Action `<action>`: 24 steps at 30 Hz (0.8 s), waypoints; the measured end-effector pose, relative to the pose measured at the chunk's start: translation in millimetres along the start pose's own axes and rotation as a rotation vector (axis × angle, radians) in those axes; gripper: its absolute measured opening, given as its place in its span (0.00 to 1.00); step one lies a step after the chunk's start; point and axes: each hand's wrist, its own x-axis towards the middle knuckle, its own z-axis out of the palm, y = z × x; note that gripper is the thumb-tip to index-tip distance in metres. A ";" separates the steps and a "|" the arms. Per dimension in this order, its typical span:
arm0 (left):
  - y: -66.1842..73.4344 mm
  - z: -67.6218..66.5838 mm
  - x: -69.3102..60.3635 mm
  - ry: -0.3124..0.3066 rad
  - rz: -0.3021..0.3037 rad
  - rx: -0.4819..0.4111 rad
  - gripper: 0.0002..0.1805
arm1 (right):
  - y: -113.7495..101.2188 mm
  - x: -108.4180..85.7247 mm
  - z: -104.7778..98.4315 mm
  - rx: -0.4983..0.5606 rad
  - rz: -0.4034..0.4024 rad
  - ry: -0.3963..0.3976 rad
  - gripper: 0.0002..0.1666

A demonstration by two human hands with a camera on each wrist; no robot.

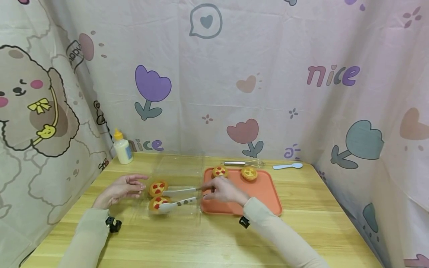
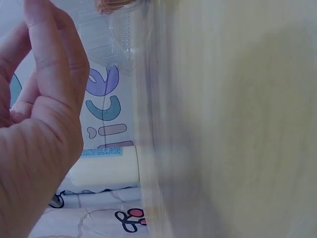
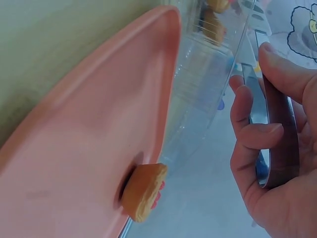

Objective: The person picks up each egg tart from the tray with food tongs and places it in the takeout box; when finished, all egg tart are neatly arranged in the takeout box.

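1. Broadly, a printed curtain (image 1: 201, 74) is hanging behind everything.
2. A wooden desk (image 1: 207, 243) is carrying the things.
3. An orange tray (image 1: 256, 197) is lying flat on it.
4. A clear plastic box (image 1: 186, 176) is sitting just left of the tray.
5. The right hand (image 1: 226, 190) is reaching across the tray's left part, its grip clamping round the tongs.
6. The left hand (image 1: 122, 188) is hovering beside the box's left side, its grip standing apart, fingers loosely bent; whether they are touching plastic is not showing.
7. Tongs (image 1: 182, 191) are pointing left into the box, their arms spreading apart: one tip is ending near the back pizza (image 1: 158, 188), the other is overlapping the front pizza (image 1: 157, 201). Contact is unclear.
8. A glue bottle (image 1: 123, 151) is standing upright, back left.
9. A whisk (image 1: 239, 163) is lying behind the tray.
10. A pale blue spoon (image 1: 287, 166) is lying right of it.
11. Both pizzas are resting inside the box; a third pizza (image 1: 219, 171) and a yellow-topped tart (image 1: 249, 174) are sitting along the tray's back.
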 end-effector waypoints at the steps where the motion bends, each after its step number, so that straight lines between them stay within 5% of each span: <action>1: 0.2 0.1 -0.3 0.003 -0.001 0.004 0.31 | -0.3 0.0 0.5 0.002 0.002 -0.001 0.20; 24: -3.7 -2.4 1.2 -0.050 0.055 -0.047 0.27 | 13.4 -12.9 -10.4 0.086 0.022 0.025 0.23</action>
